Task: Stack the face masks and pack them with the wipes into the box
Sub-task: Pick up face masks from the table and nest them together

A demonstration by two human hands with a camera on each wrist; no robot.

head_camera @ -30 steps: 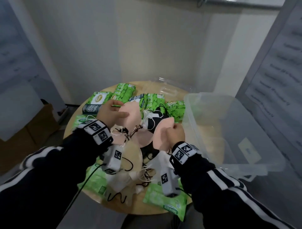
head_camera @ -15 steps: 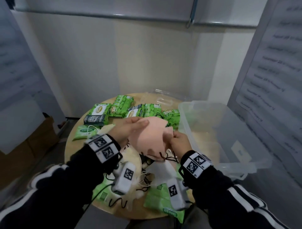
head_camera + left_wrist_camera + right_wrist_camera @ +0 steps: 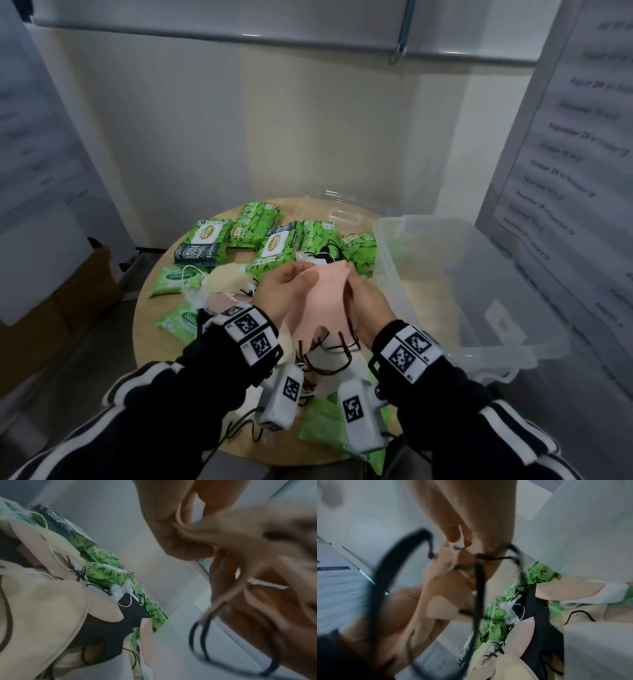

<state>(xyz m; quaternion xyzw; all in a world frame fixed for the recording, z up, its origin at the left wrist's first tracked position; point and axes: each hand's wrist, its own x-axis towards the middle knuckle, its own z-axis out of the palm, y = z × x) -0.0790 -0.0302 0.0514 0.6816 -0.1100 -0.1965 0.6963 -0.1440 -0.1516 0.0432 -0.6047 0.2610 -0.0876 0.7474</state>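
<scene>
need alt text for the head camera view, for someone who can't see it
Two hands, left hand and right hand, hold pink face masks together above a round wooden table. Green wipes packs and more masks lie on the table, and a clear plastic box, with nothing visible inside, stands to the right.

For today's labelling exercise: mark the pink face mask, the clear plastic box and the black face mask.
pink face mask [image 3: 323, 301]: head view, its flat middle.
clear plastic box [image 3: 387, 240]: head view, near-left rim.
black face mask [image 3: 132, 605]: left wrist view, its dark panel.
</scene>
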